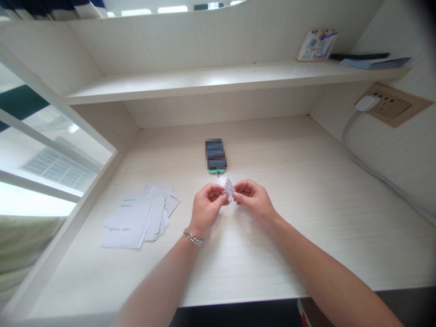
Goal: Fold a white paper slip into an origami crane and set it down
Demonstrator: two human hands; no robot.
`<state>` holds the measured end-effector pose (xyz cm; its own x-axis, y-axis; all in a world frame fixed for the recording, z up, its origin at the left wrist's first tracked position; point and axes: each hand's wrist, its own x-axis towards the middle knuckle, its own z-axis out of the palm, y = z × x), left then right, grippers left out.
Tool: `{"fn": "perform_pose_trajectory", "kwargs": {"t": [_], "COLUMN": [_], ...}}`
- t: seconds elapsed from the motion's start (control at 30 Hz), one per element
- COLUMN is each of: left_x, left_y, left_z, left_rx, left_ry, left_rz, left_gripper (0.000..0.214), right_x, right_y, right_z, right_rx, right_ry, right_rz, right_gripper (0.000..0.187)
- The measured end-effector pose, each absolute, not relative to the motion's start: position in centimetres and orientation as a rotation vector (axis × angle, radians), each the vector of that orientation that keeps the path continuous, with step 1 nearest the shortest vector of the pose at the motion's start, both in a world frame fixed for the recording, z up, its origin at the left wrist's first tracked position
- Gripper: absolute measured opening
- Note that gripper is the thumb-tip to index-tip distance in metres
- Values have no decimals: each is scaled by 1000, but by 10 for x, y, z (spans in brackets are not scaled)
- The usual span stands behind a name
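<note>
pinching a paper slip [228,189] between both hands [207,208] [255,198].

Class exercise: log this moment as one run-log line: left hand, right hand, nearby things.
left hand: holds small white paper slip | right hand: holds same slip | nearby: phone in green case, loose white papers

Matt paper slip [228,189] and loose sheets [136,222], smooth wood-grain laminate desktop [289,213], glossy metal chain bracelet [193,236]
</note>
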<state>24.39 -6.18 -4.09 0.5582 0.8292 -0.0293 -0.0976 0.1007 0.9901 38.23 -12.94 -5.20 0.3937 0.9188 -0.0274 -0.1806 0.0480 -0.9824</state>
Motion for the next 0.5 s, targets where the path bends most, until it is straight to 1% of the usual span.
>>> {"fn": "perform_pose_trajectory", "kwargs": {"t": [0.23,0.5], "left_x": [243,240], "left_y": [-61,-59], "left_z": [-40,-38], "left_rx": [1303,1385], "left_ry": [723,750], "left_rz": [760,689], "left_gripper": [17,22], "right_x": [383,384], "right_y": [-130,-131], "right_z": [-50,-50], "right_rx": [-1189,-1212], "right_ry": [-759,-785], "right_rz": [1059,1097], "right_gripper": [21,12]}}
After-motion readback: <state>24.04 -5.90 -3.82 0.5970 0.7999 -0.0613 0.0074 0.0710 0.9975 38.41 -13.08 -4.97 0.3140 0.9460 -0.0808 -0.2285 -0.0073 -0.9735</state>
